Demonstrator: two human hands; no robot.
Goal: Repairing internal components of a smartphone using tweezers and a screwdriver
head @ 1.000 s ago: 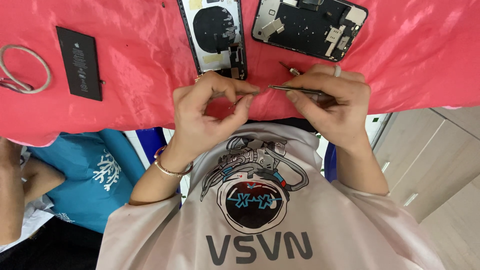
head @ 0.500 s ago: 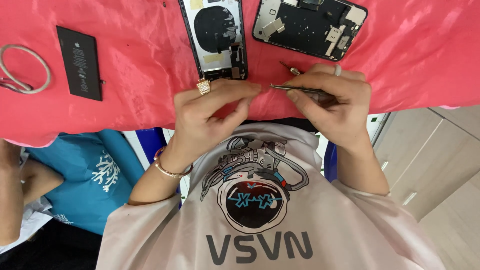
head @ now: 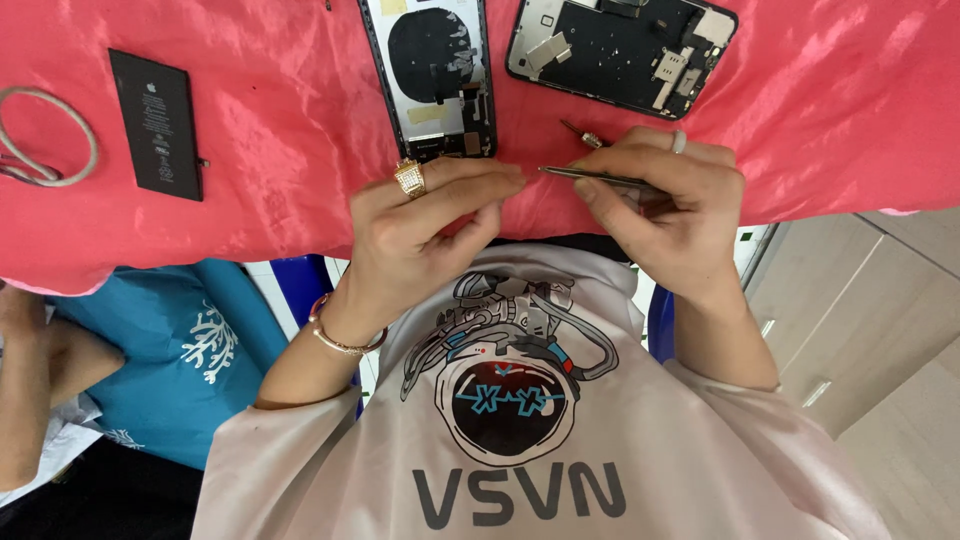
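Observation:
My right hand (head: 665, 205) is shut on slim metal tweezers (head: 590, 177), whose tip points left. My left hand (head: 425, 215), with a gold ring and a bracelet, lies knuckles-up with thumb and fingertips pinched together just left of the tweezers' tip. Anything between those fingers is too small to see. Both hands hover at the near edge of the red cloth (head: 280, 200). Right above my left hand lies an opened phone housing (head: 430, 75) with its inside showing.
A second opened phone part (head: 620, 45) lies at the upper right, with a small screwdriver (head: 583, 135) below it. A black battery (head: 157, 122) and a white cable loop (head: 45, 140) lie on the left. Another person in a blue shirt (head: 150, 350) sits at the lower left.
My left hand has turned knuckles-up, bringing the ring into view, and its fingertips have stretched towards the tweezers' tip. My right hand has held still.

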